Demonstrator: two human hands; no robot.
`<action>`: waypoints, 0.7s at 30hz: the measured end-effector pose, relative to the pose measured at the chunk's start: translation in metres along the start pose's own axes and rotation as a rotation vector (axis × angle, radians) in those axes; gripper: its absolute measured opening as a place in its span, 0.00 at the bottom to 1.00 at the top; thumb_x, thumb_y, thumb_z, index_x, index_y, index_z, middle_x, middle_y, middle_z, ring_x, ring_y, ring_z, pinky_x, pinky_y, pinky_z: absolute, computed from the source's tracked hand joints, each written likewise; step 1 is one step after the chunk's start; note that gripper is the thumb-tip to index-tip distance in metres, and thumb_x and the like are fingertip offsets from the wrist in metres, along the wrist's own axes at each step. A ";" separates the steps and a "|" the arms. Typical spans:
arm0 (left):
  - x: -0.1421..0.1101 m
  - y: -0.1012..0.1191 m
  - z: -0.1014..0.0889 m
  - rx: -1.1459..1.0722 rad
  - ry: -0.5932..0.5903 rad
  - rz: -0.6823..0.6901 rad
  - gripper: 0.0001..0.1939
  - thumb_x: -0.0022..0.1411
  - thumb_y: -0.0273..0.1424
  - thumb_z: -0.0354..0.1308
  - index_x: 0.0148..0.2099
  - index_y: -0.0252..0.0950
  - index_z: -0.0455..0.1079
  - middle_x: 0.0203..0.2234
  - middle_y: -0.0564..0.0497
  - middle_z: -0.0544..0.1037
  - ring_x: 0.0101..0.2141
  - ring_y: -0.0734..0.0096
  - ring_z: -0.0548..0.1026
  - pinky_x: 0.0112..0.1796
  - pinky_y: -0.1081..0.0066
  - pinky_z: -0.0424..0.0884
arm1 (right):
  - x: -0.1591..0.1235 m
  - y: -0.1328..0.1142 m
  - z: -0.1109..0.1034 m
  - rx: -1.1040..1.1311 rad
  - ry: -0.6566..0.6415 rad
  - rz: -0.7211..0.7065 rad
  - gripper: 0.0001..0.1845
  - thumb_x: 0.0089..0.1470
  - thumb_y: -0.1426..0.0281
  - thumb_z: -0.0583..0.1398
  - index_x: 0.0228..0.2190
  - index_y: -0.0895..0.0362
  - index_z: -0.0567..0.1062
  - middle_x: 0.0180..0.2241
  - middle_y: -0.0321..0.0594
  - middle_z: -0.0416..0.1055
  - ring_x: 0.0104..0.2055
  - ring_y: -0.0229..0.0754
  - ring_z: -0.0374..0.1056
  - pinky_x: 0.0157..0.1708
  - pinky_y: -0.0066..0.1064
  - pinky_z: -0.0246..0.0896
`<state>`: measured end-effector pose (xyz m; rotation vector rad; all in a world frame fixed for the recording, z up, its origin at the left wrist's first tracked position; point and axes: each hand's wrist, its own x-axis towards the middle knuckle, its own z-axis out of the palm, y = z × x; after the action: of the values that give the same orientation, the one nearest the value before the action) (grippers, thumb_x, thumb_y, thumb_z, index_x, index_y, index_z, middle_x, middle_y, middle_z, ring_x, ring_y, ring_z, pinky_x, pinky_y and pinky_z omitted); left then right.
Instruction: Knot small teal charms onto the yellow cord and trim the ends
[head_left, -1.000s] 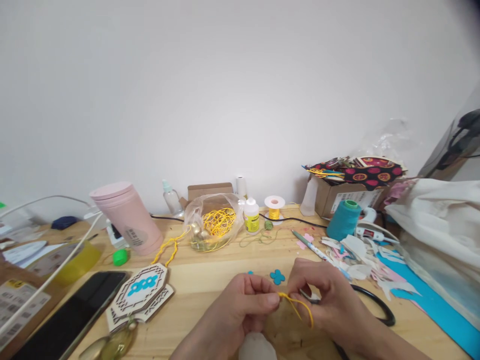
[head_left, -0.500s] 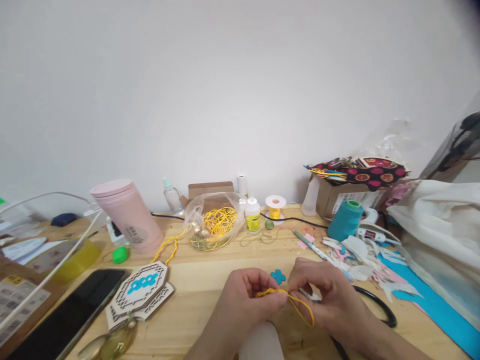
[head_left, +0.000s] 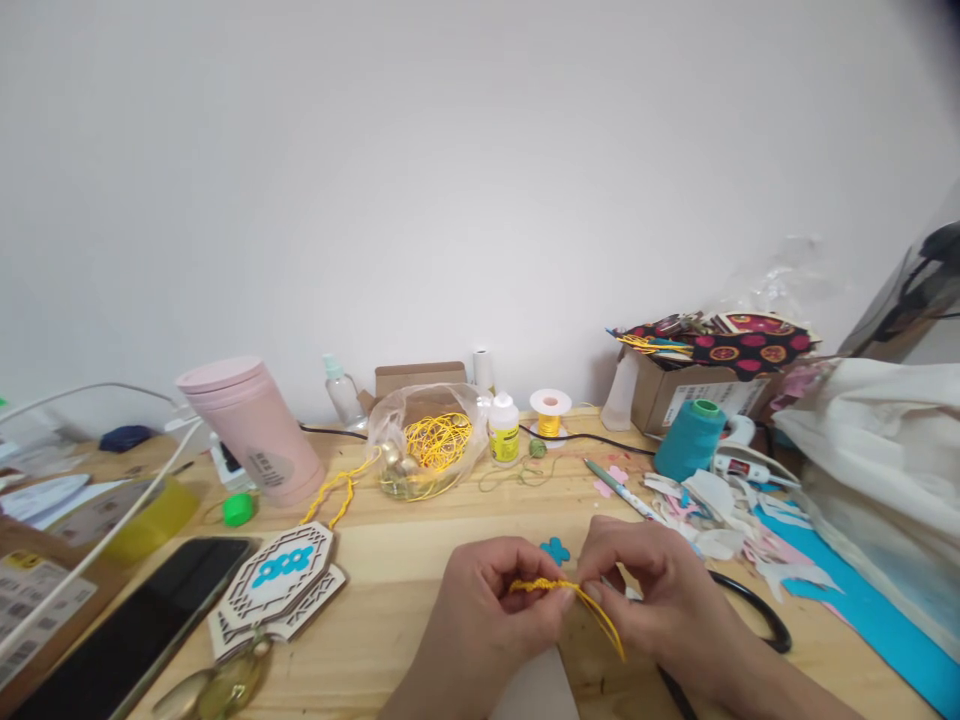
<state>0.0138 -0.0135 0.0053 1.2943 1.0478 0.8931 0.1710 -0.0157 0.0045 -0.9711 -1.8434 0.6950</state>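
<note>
My left hand [head_left: 491,610] and my right hand [head_left: 660,590] meet low at the centre of the wooden table [head_left: 405,560]. Both pinch a yellow braided cord [head_left: 541,585] between thumb and fingers. The braided stretch runs level between the two hands, and loose strands trail down to the right under my right hand. A small blue flower-shaped cutout [head_left: 556,550] lies on the table just behind the hands.
A black phone [head_left: 135,630] and a wooden lattice ornament [head_left: 279,585] lie to the left, with a pink tumbler [head_left: 251,430] behind. A bag of yellow cord [head_left: 427,445], glue bottle [head_left: 503,430], teal thread cone [head_left: 688,440], paper scraps [head_left: 720,520] and a cardboard box [head_left: 697,385] crowd the back and right.
The hands have drawn slightly apart, so a braided length of the cord now shows level between them. The loop under my right hand has pulled into a straighter trailing strand.
</note>
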 end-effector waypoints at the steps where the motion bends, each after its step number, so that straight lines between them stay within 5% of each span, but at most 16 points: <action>1: 0.000 0.000 0.000 -0.010 0.002 0.003 0.05 0.43 0.29 0.61 0.24 0.33 0.70 0.19 0.52 0.72 0.23 0.75 0.67 0.25 0.77 0.63 | 0.000 0.000 0.000 0.017 0.001 0.013 0.08 0.39 0.77 0.55 0.15 0.60 0.71 0.14 0.35 0.64 0.18 0.33 0.57 0.18 0.23 0.52; 14: 0.001 -0.003 -0.003 0.037 0.012 0.080 0.05 0.44 0.30 0.62 0.25 0.33 0.71 0.20 0.52 0.73 0.23 0.74 0.67 0.25 0.77 0.62 | -0.001 0.005 0.000 0.124 -0.035 0.132 0.09 0.42 0.70 0.56 0.16 0.60 0.70 0.15 0.36 0.62 0.19 0.35 0.56 0.19 0.25 0.51; 21: 0.003 -0.005 -0.004 0.032 0.065 0.130 0.05 0.46 0.30 0.61 0.27 0.33 0.71 0.22 0.50 0.74 0.26 0.71 0.69 0.28 0.74 0.64 | 0.000 0.003 -0.005 0.139 -0.130 0.227 0.21 0.53 0.58 0.48 0.22 0.59 0.72 0.20 0.36 0.64 0.23 0.37 0.58 0.23 0.26 0.53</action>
<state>0.0111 -0.0096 -0.0003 1.3803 1.0411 1.0263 0.1764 -0.0138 0.0047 -1.0737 -1.7848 1.0321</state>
